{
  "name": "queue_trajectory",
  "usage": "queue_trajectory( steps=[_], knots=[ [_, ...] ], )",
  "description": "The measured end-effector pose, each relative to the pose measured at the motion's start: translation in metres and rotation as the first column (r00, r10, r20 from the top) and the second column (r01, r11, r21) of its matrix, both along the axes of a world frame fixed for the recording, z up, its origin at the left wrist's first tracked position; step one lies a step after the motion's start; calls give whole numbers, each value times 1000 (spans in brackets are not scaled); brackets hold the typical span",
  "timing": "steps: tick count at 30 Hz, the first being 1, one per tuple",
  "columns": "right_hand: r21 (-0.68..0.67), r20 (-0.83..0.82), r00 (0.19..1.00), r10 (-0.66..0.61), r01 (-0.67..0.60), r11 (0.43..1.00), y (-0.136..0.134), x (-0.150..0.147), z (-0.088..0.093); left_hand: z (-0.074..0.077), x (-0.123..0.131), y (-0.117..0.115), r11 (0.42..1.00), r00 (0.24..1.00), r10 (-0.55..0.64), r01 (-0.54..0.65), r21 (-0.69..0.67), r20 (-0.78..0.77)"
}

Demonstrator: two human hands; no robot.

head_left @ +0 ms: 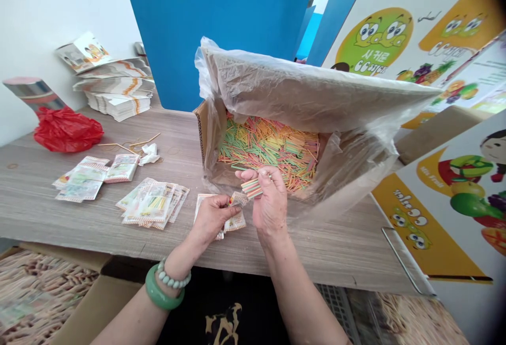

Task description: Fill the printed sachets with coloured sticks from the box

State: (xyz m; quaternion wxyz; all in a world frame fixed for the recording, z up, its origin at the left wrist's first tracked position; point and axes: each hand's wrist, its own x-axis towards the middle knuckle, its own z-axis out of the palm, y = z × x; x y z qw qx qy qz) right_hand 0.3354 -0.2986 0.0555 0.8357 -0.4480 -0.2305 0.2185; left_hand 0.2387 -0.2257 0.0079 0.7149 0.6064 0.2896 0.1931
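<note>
My right hand [271,197] is closed round a small bundle of thin coloured sticks [252,188], pink, green and orange, with their ends pointing left. My left hand [213,216] pinches a small printed plastic packet [239,197] close to those ends. Whether the sticks touch the packet I cannot tell. Beneath the left hand lie more packets [236,222] on the table. Just beyond both hands stands a cardboard box with a clear plastic liner [276,81], holding a heap of the same sticks [269,147].
Left on the table [169,124] lie filled packets [154,203], another packet pile [85,179], a red plastic bag [67,129] and stacked folded cartons [118,89]. A blue panel [221,13] stands behind. Printed fruit cartons [443,203] border the right. Open boxes [79,308] sit below the table edge.
</note>
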Motion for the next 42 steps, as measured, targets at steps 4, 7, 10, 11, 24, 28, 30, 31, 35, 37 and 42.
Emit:
queue_trajectory(
  steps=[4, 7, 10, 11, 24, 28, 30, 31, 35, 37, 42],
  knots=[
    [-30, 11, 1000, -27, 27, 999, 1, -1, -7, 6, 0, -2, 1000, 1000, -20, 20, -18, -15],
    [-62, 12, 1000, -15, 15, 998, 0, -1, -12, 7, 0, -3, 1000, 999, -21, 21, 5, -27],
    [-90, 18, 1000, 23, -22, 996, -3, 0, -16, 6, 0, -4, 999, 1000, -28, 27, -24, -6],
    [-107, 22, 999, 41, -38, 994, -4, 0, -16, 7, 0, -4, 999, 999, -32, 32, -38, 1],
    [-347, 289, 892, 347, -240, 906, -4, 7, -22, 7, 3, -5, 986, 969, -62, 97, -136, 239],
    [-270, 238, 939, 247, -180, 946, -9, 10, -27, 6, 2, -7, 921, 949, 42, 85, -380, 313],
    [-254, 199, 962, 184, -131, 958, -13, 10, -32, 8, 0, -5, 918, 938, 78, 64, -391, 339],
    [-270, 191, 965, 178, -122, 955, -15, 10, -35, 9, -1, -4, 924, 932, 94, 49, -378, 349],
    [-344, 161, 964, 214, -148, 927, -19, 7, -49, 10, -5, -2, 941, 929, 107, 21, -338, 355],
    [-344, 146, 971, 191, -131, 930, -20, 5, -53, 10, -7, -3, 941, 938, 81, 39, -336, 336],
    [-355, 114, 963, 243, -189, 916, -20, -6, -53, 12, -16, -3, 927, 964, 73, 29, -374, 256]
  ],
)
